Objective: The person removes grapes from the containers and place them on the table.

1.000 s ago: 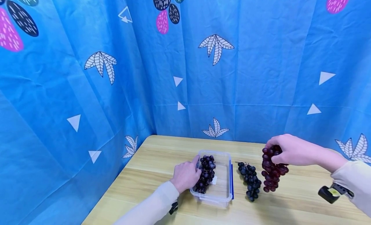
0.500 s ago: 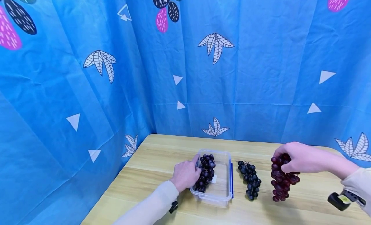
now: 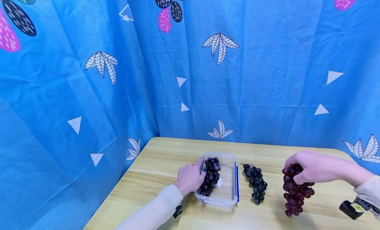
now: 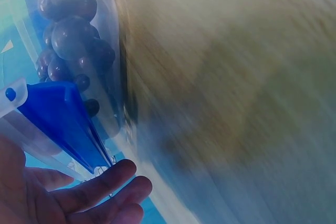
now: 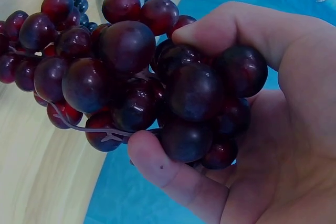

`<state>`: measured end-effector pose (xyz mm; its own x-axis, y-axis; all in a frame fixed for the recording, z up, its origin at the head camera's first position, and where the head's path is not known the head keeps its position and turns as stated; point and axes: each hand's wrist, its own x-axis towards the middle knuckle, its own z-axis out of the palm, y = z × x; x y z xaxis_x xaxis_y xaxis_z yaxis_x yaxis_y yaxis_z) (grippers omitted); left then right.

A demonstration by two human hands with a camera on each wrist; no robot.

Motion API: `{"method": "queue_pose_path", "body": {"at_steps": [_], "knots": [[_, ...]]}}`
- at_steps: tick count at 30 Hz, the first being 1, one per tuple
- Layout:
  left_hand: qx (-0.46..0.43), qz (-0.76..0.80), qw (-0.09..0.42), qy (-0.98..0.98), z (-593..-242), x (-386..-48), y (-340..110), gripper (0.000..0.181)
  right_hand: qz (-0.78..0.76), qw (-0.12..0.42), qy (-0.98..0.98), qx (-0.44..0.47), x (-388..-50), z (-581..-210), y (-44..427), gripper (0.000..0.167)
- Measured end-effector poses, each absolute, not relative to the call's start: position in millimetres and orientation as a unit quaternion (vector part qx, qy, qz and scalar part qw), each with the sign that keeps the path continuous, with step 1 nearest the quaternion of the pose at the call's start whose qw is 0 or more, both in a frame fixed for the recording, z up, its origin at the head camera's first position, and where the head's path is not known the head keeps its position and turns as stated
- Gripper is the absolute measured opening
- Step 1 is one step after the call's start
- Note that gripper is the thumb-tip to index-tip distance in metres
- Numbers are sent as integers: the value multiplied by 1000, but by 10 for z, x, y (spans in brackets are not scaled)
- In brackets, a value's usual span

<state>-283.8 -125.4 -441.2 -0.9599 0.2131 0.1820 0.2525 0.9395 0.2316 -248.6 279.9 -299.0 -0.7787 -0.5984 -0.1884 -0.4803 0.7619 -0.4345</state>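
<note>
My left hand (image 3: 189,179) grips the left side of a clear plastic food container (image 3: 221,201); the thumb reaches over the rim. In the left wrist view a blue locking flap (image 4: 59,116) stands out above the fingers. Inside the container, along its left half, lies a bunch of dark purple grapes (image 3: 211,175). My right hand (image 3: 319,166) holds a bunch of dark red grapes (image 3: 294,195) by its upper end, and the bunch hangs down over the table's right part. Its thumb and fingers curl round several grapes in the right wrist view.
A bunch of blackish grapes (image 3: 256,184) lies on the wooden table (image 3: 166,154), between the container and my right hand. Another blue flap (image 3: 237,184) hangs at the container's right side. Blue patterned cloth (image 3: 267,75) encloses the table at the back and left.
My right hand has moved right and nearer to me, carrying the red grapes away from the blackish bunch. The left hand and the container have stayed put.
</note>
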Motion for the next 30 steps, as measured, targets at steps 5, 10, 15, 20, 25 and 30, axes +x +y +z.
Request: {"method": "queue_pose_path", "body": {"at_steps": [5,10,15,20,25,30], "knots": [[-117,-131,77,-981,-4427,-2833,-1260,64,-186,161,926,-288,-2562,-3068,2807,26],[-114,-133,73,-982,-4440,-2827,-1265,64,-184,151,933,-270,-2683,-3149,2802,31],[-113,-132,74,-982,-4442,-2825,-1265,64,-176,135,939,-265,-2797,-3198,2795,41],[-110,-132,72,-982,-4443,-2833,-1262,64,-176,131,939,-265,-2880,-3253,2783,44],[-110,-133,70,-982,-4451,-2846,-1262,64,-181,130,939,-263,-2956,-3328,2785,45],[-111,-136,69,-982,-4447,-2854,-1256,65,-188,122,936,-273,-3025,-3422,2802,44]]}}
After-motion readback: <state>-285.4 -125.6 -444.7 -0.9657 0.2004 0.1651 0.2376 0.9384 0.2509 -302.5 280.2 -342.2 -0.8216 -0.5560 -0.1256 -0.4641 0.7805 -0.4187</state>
